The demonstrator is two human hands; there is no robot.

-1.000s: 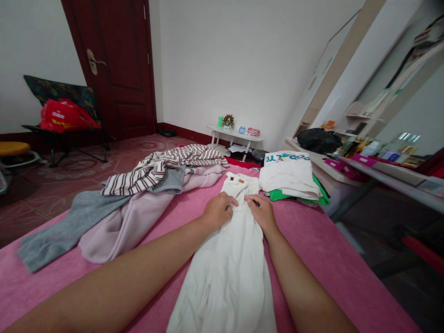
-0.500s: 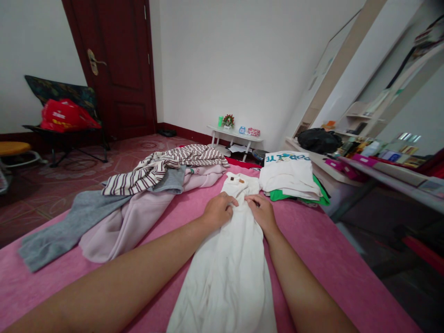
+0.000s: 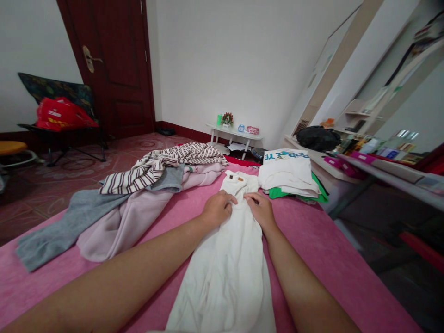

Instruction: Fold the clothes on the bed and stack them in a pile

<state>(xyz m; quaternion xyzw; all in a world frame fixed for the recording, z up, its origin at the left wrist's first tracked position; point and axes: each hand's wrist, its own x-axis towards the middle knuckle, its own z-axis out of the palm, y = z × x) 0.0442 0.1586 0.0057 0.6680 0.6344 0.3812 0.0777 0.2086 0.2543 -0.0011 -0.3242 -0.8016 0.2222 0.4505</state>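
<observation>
A long white shirt (image 3: 229,263) lies lengthwise on the pink bedspread (image 3: 312,259), its collar and small labels at the far end. My left hand (image 3: 218,209) has its fingers curled on the shirt's left edge, a little below the collar. Opposite it, my right hand (image 3: 262,212) pinches the right edge between thumb and fingers. Both forearms run along the sides of the shirt, and the fabric between the hands is slightly rumpled.
Loose clothes lie at left: a striped top (image 3: 149,171), grey garment (image 3: 69,219) and pale pink garment (image 3: 121,226). Folded white shirts (image 3: 287,173) are stacked over green cloth at right. Beyond are a low white table (image 3: 234,131) and a cluttered dresser (image 3: 347,173).
My view has turned very slightly to the right. Both hands keep nearly the same place and grip on the white shirt.
</observation>
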